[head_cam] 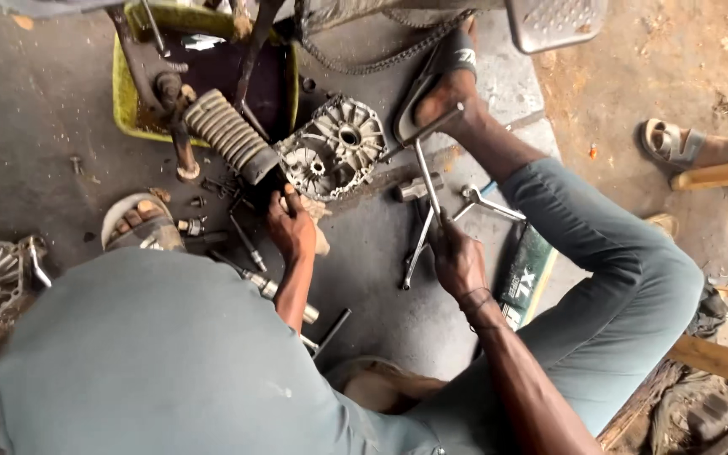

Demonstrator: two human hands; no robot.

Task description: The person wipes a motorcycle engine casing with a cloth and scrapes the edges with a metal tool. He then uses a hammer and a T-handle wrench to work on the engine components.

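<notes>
While the right hand is clamped on a long T-handle wrench, the left hand, fingers curled, steadies a finned metal engine cover at 12 o'clock; loosening seems underway (judging by grip), so firm turning comes next. Bolts litter the oily concrete floor outdoors.

We log: tray yellow-green | ribbed footrest rubber grey-tan | engine cover dull silver | trousers grey-blue | floor dark grey.
</notes>
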